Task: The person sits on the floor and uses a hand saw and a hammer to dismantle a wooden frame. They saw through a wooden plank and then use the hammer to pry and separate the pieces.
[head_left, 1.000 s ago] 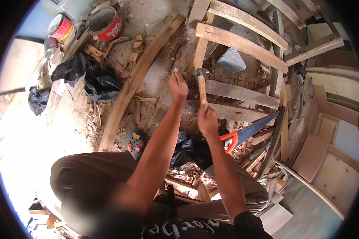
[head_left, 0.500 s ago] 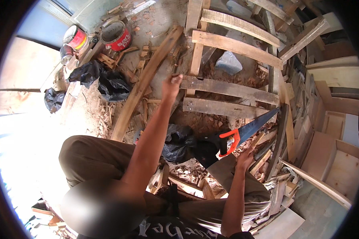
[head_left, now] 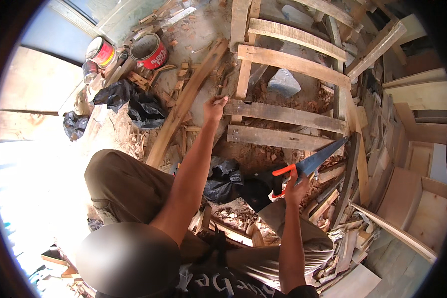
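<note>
My left hand (head_left: 214, 108) is closed at the left end of a dark wooden slat (head_left: 288, 113); its fingertips meet the slat's end. My right hand (head_left: 296, 186) is closed at the orange and black handle of a hand saw (head_left: 320, 158), around where handle and blade join. The blade points up and to the right, its tip close to the right ends of the slats. Just below the dark slat lies another weathered slat (head_left: 278, 137). Both belong to a ladder-like wooden frame (head_left: 293, 65) on the ground.
A long plank (head_left: 191, 99) lies slanting left of the frame. Beyond it stand a red bucket (head_left: 149, 51), a paint can (head_left: 100, 51) and black plastic bags (head_left: 146, 110). A grey stone (head_left: 284, 83) sits between slats. Scrap wood (head_left: 350, 241) and panels (head_left: 400, 198) crowd the right side.
My right hand has moved up and left onto the saw's handle, from just right of it. My left hand has stayed at the slat's end. The view has shifted slightly.
</note>
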Action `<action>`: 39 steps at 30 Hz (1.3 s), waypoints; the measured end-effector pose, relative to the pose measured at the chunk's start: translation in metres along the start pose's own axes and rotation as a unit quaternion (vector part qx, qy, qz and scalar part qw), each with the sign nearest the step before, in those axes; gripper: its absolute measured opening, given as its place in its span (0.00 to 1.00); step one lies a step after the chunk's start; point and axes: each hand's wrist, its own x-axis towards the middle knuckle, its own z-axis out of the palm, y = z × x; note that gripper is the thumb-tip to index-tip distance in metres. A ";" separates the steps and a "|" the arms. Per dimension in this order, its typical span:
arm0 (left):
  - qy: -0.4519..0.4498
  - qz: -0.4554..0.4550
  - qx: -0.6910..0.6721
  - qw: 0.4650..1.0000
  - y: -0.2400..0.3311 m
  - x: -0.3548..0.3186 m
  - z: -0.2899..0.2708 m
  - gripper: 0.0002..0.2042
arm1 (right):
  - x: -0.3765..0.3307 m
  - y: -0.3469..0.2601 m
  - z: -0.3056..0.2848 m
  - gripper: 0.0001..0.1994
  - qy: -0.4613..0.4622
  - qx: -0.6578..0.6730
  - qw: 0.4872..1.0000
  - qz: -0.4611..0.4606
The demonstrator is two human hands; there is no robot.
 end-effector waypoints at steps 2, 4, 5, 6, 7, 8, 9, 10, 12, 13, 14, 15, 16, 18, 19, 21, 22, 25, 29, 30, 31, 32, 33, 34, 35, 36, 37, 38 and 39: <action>0.011 0.045 0.079 0.996 0.002 -0.007 0.012 0.17 | -0.014 -0.011 0.008 0.37 0.013 -0.111 0.992 -0.060; 0.009 0.083 0.133 0.988 0.005 -0.010 0.014 0.15 | -0.019 -0.015 0.009 0.40 0.040 -0.176 0.978 -0.107; 0.004 0.098 0.150 0.984 0.002 -0.006 0.005 0.14 | -0.020 -0.020 0.013 0.41 0.035 -0.178 0.978 -0.101; 0.002 0.114 0.168 0.979 0.001 -0.003 -0.006 0.13 | -0.023 -0.026 0.018 0.41 0.029 -0.179 0.979 -0.096; -0.006 0.162 0.218 0.962 -0.006 -0.007 -0.011 0.13 | -0.027 -0.026 0.019 0.41 0.026 -0.185 0.979 -0.083; -0.012 0.211 0.265 0.941 -0.011 -0.017 -0.019 0.13 | -0.030 -0.031 0.021 0.41 0.007 -0.184 0.980 -0.078; -0.015 0.259 0.312 0.914 -0.013 -0.025 -0.031 0.13 | -0.032 -0.038 0.027 0.41 -0.013 -0.182 0.981 -0.073; -0.058 0.213 0.393 0.893 -0.011 -0.036 -0.031 0.13 | -0.034 -0.037 0.024 0.40 -0.029 -0.189 0.980 -0.061; -0.148 0.130 0.538 0.820 0.012 -0.065 -0.016 0.15 | -0.029 -0.018 0.015 0.41 -0.002 -0.235 0.971 -0.052; -0.180 0.108 0.555 0.805 0.024 -0.076 -0.007 0.15 | -0.026 -0.010 0.015 0.41 0.010 -0.252 0.966 -0.050; -0.198 0.083 0.574 0.790 0.039 -0.082 -0.011 0.15 | -0.025 -0.013 0.017 0.41 0.002 -0.259 0.965 -0.033; -0.219 0.059 0.591 0.774 0.054 -0.088 -0.009 0.15 | -0.025 -0.012 0.011 0.41 0.023 -0.245 0.969 -0.023; -0.254 0.091 0.614 0.742 0.063 -0.076 -0.036 0.15 | -0.032 -0.027 0.020 0.40 0.027 -0.217 0.976 -0.025; -0.294 0.120 0.638 0.702 0.089 -0.047 -0.089 0.15 | -0.044 -0.055 0.032 0.38 0.029 -0.160 0.987 0.001; -0.308 0.129 0.635 0.696 0.110 -0.044 -0.099 0.15 | -0.047 -0.066 0.025 0.36 0.056 -0.132 0.990 0.003; -0.280 0.161 0.599 0.733 0.165 -0.055 -0.096 0.15 | -0.048 -0.077 -0.005 0.33 0.124 -0.087 0.988 0.016; -0.260 0.199 0.584 0.743 0.188 -0.050 -0.098 0.15 | -0.041 -0.075 -0.020 0.24 0.146 -0.101 0.984 -0.008; -0.303 0.311 0.553 0.711 0.268 -0.079 -0.103 0.17 | -0.045 -0.106 -0.094 0.15 0.279 0.075 0.957 0.024; -0.307 0.265 0.415 0.815 0.338 -0.144 -0.133 0.19 | -0.092 -0.166 -0.166 0.17 0.240 0.273 0.931 0.034; -0.312 0.270 0.377 0.829 0.350 -0.162 -0.140 0.19 | -0.107 -0.188 -0.169 0.17 0.229 0.323 0.918 0.001; -0.318 0.274 0.339 0.842 0.353 -0.175 -0.146 0.20 | -0.126 -0.208 -0.169 0.17 0.215 0.371 0.903 -0.029; -0.325 0.277 0.326 0.843 0.353 -0.179 -0.147 0.20 | -0.138 -0.218 -0.168 0.17 0.206 0.416 0.884 -0.061; -0.331 0.277 0.334 0.838 0.350 -0.184 -0.148 0.20 | -0.144 -0.212 -0.156 0.16 0.178 0.397 0.895 -0.100; -0.339 0.275 0.340 0.833 0.344 -0.189 -0.147 0.20 | -0.151 -0.224 -0.149 0.16 0.159 0.422 0.889 -0.075; -0.348 0.273 0.345 0.828 0.336 -0.190 -0.143 0.20 | -0.160 -0.238 -0.140 0.17 0.141 0.445 0.883 -0.049; -0.379 0.257 0.342 0.821 0.326 -0.186 -0.139 0.23 | -0.164 -0.247 -0.125 0.16 0.121 0.447 0.886 -0.034; -0.383 0.265 0.354 0.811 0.315 -0.189 -0.134 0.23 | -0.166 -0.248 -0.105 0.16 0.098 0.450 0.887 -0.017; -0.376 0.271 0.397 0.792 0.308 -0.185 -0.129 0.23 | -0.165 -0.240 -0.081 0.16 0.059 0.433 0.899 -0.024; -0.369 0.280 0.436 0.772 0.302 -0.180 -0.124 0.23 | -0.165 -0.235 -0.059 0.15 0.022 0.414 0.910 -0.033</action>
